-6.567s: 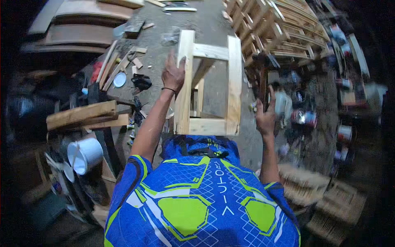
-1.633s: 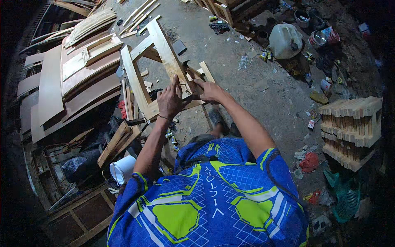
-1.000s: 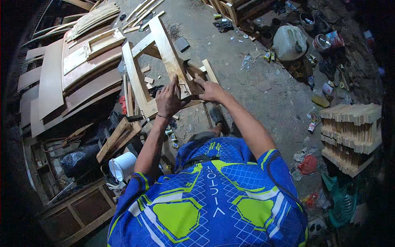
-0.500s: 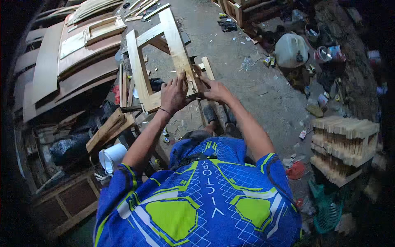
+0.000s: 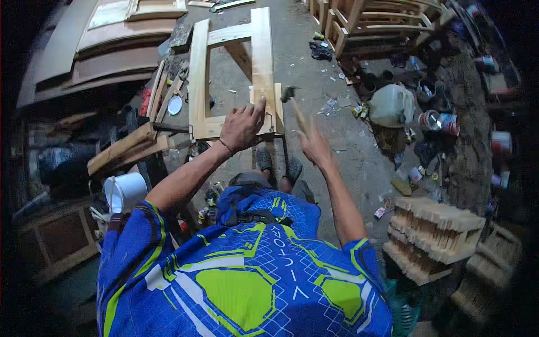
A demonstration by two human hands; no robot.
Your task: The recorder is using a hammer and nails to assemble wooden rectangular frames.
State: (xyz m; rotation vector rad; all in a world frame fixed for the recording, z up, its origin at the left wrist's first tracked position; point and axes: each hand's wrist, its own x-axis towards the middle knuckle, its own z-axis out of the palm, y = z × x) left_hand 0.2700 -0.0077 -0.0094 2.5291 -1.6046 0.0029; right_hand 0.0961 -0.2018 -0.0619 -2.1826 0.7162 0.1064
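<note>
A pale wooden frame [image 5: 262, 62] lies in front of me, its near end toward my body. My left hand [image 5: 242, 127] is on the near right corner of this frame, fingers bent over the wood and the index finger reaching along the right-hand board. What lies under the palm is hidden. My right hand [image 5: 316, 148], to the right of the frame, is closed around the wooden handle of a hammer [image 5: 298, 111]. The dark hammer head is raised beside the right-hand board, apart from it. A small dark mark or nail shows near that corner.
Stacked wooden panels [image 5: 118, 56] lie at the far left. A white bucket [image 5: 127, 191] stands near my left arm. To the right are a cloudy plastic jug [image 5: 392, 105] and a pile of cut wood pieces [image 5: 435, 233]. Wooden frames [image 5: 382, 22] stand at the back right.
My right hand has moved away from the frame to the right, and the hammer now shows raised in it. My left hand stays at the frame's corner. The whole view has turned.
</note>
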